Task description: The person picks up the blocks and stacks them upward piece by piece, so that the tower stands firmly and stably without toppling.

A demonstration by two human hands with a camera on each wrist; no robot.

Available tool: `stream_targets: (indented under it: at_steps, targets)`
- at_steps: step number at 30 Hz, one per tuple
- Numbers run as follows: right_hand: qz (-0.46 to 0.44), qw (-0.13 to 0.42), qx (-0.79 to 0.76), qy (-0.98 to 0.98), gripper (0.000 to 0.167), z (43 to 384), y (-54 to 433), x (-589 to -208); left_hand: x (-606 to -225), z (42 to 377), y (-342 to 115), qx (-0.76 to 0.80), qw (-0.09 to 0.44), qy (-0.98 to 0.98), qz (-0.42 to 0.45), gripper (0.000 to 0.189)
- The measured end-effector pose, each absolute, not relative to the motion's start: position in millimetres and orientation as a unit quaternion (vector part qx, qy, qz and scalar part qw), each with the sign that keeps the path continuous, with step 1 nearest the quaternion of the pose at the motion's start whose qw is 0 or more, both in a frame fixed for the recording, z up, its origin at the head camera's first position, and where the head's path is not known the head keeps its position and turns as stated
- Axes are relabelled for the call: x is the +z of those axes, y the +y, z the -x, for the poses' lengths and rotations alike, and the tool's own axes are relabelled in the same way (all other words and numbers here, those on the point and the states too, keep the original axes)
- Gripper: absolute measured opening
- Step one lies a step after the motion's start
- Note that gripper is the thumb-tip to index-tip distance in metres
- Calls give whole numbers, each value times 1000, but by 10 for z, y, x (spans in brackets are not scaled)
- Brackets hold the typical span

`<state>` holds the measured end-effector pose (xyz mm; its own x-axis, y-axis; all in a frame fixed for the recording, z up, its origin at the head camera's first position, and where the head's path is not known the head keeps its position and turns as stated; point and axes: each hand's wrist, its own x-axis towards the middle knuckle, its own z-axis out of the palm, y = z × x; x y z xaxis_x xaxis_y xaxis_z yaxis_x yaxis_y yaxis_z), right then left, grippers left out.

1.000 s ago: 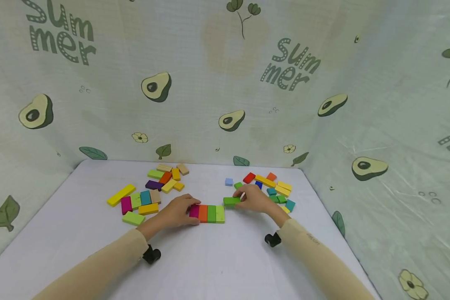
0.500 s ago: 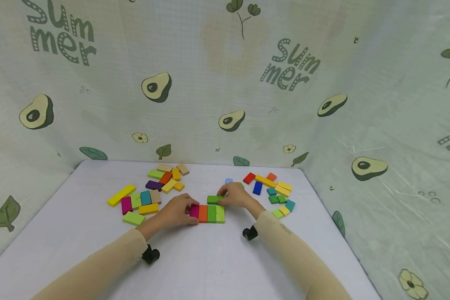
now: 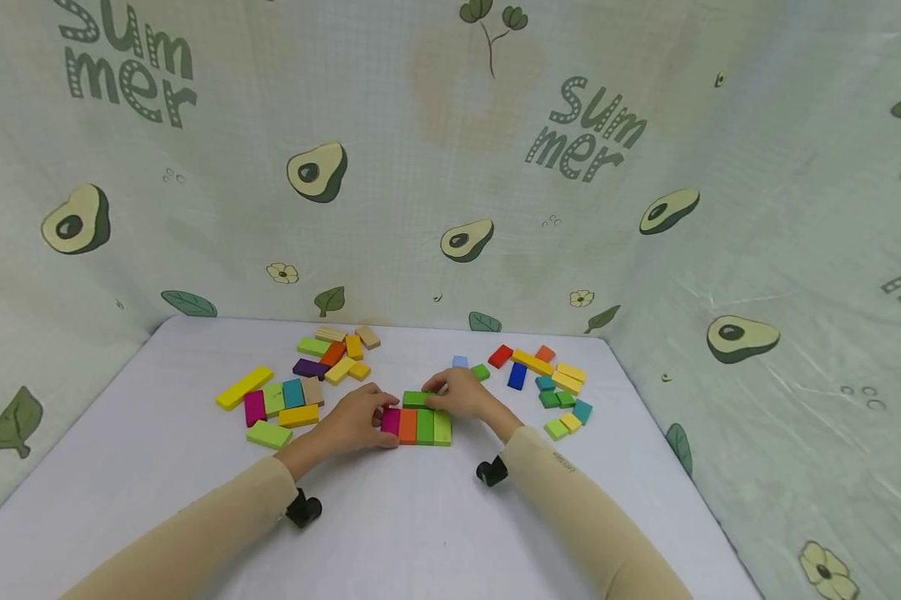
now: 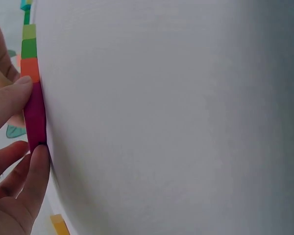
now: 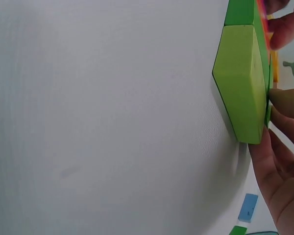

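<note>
A row of flat wooden blocks lies side by side on the white table: a magenta block point(image 3: 390, 422), an orange block point(image 3: 407, 427), a green block point(image 3: 424, 427) and a light green block point(image 3: 442, 429). At the row's left end my left hand point(image 3: 351, 423) holds the magenta block between thumb and fingers, also seen in the left wrist view. Along the row's far edge my right hand point(image 3: 461, 393) pinches another green block point(image 3: 414, 400), laid crosswise; the fingers cover its right end. In the right wrist view the light green block point(image 5: 237, 73) partly hides that held block.
To the left lie several loose blocks, among them a long yellow block point(image 3: 244, 388) and a purple block point(image 3: 311, 368). More loose blocks lie at the right, including a dark blue block point(image 3: 518, 376) and a red block point(image 3: 500, 357). A patterned cloth point(image 3: 390, 250) hangs behind the table.
My right hand has moved left with the green block, from right of the row to along its far edge. The left hand stays at the magenta block.
</note>
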<state>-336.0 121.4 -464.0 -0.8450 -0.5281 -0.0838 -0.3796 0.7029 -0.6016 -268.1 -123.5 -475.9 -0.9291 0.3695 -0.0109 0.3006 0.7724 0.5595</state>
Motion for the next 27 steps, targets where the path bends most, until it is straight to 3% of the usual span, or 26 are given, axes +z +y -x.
stream_targets:
  at_steps: [27]
  targets:
    - [274,141,-329,893,30,3273,1050,-4726,-4773,2727,-1235,288,85,938,-171,86]
